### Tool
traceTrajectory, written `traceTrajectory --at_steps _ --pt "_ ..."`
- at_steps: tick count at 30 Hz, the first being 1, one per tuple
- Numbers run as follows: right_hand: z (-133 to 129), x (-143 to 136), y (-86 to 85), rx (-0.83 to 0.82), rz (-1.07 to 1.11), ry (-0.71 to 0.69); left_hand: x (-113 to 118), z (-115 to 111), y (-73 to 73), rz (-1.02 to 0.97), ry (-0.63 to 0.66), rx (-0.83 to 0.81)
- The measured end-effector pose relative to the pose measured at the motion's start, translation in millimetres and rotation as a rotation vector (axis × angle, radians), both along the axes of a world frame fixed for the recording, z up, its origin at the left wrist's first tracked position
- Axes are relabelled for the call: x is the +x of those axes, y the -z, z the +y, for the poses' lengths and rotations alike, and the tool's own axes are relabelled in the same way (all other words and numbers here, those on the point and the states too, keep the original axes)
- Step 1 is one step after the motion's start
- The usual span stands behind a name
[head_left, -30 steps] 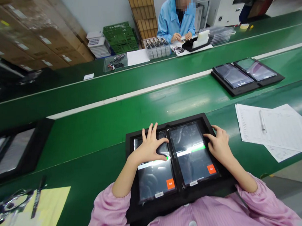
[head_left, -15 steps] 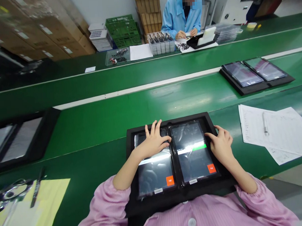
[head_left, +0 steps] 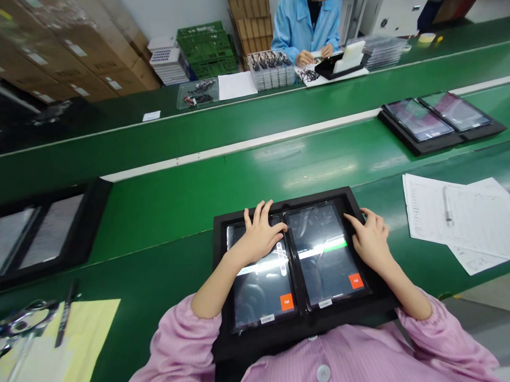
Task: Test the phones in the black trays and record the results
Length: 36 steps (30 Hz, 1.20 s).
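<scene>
Side by side in a black foam tray lie a left tablet and a right tablet. Both screens are lit, with an orange-red "Fail" box at the lower right. A small pale slider shows on the left screen. My left hand lies over the upper part of the left tablet, fingers spread to its top edge and thumb side at its inner edge. At the tray's right side, my right hand has its index finger stretched towards the right tablet's upper right edge. Its other fingers bend over the tray's rim.
More trays of tablets sit on the green belt, a left tray and a right tray. Printed sheets with a pen lie right; yellow paper with a marker lies left. Opposite, a co-worker in blue handles small parts.
The slider has appeared on the left tablet's screen. The other two trays have shifted right along the belt. My right index finger has moved slightly up; my left hand has hardly moved.
</scene>
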State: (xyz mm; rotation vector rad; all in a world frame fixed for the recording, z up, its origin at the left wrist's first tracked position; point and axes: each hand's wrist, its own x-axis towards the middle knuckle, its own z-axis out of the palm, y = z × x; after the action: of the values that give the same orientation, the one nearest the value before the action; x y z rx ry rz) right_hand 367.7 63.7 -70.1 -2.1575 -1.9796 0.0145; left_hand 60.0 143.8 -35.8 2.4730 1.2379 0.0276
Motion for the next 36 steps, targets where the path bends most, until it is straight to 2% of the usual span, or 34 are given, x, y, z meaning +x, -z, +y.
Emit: traceTrajectory --at_steps 6,11,15,20,26,30,33,36 --pt "12.6 5.0 -5.5 -0.167 0.081 0.000 2.4 -0.3 -0.5 -0.006 -0.018 0.029" --pt "12.6 -0.3 -11.8 -0.160 0.056 0.017 6.7 2.6 -2.8 0.020 -0.008 0.001" --pt "11.3 -3.2 -11.3 -0.159 0.011 0.022 2.6 4.1 0.5 -0.033 -0.005 0.007" --pt "9.6 -1.9 -5.5 -0.088 0.013 0.007 -4.1 4.2 5.6 -0.074 0.008 -0.004" --pt "6.7 -1.5 0.5 0.050 0.016 -0.018 -2.8 5.4 4.3 -0.071 -0.006 -0.030" --pt "6.5 -0.5 0.0 0.186 0.038 -0.092 -6.9 9.8 4.0 -0.051 0.022 -0.018" --pt "3.6 1.7 -7.5 0.300 0.058 -0.176 -10.9 12.0 5.0 -0.032 0.027 0.058" --pt "-3.4 1.9 -22.9 0.307 0.098 -0.418 -10.6 11.3 5.6 -0.017 -0.002 0.125"
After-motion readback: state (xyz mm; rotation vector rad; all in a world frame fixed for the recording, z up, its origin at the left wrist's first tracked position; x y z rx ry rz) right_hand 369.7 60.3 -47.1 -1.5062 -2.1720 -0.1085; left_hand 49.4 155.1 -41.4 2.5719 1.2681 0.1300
